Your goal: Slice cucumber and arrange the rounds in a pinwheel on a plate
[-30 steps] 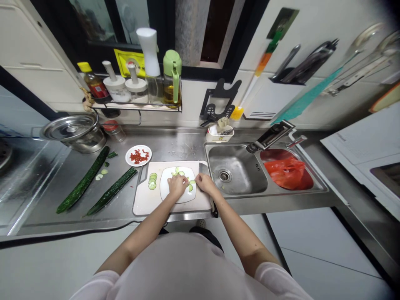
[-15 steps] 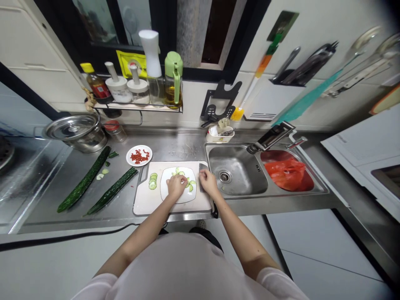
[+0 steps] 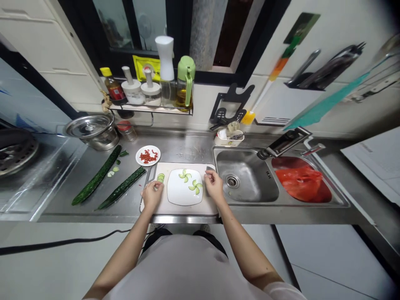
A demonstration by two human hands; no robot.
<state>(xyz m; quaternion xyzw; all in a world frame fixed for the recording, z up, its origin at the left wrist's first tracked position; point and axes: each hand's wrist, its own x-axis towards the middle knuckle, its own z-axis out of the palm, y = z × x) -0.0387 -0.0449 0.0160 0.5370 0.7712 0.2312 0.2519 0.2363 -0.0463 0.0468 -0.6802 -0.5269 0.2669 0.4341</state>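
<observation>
On the white cutting board (image 3: 187, 209) lies a square white plate (image 3: 183, 196) with thin cucumber pieces (image 3: 195, 187) laid in two pinwheel shapes. My left hand (image 3: 152, 195) is at the board's left side, its fingers pinched at the near end of a short row of cucumber slices (image 3: 161, 176), on what looks like a pale slice. Just right of the plate, my right hand (image 3: 214, 184) has thumb and fingertips together; whatever is between them is too small to make out. Beneath and behind it, most of a knife (image 3: 210, 168) is hidden.
Two cucumbers (image 3: 123, 187) and small cut bits lie to the left. A saucer (image 3: 148, 163) of chopped red pieces stands behind the board. To the right are a sink (image 3: 250, 177) and a basin holding a red plastic bag (image 3: 300, 183). A lidded pot (image 3: 96, 135) stands back left.
My left hand has left the plate and moved left to the cucumber slices, uncovering both pinwheels. My right hand stays by the plate's right edge. The view has shifted slightly.
</observation>
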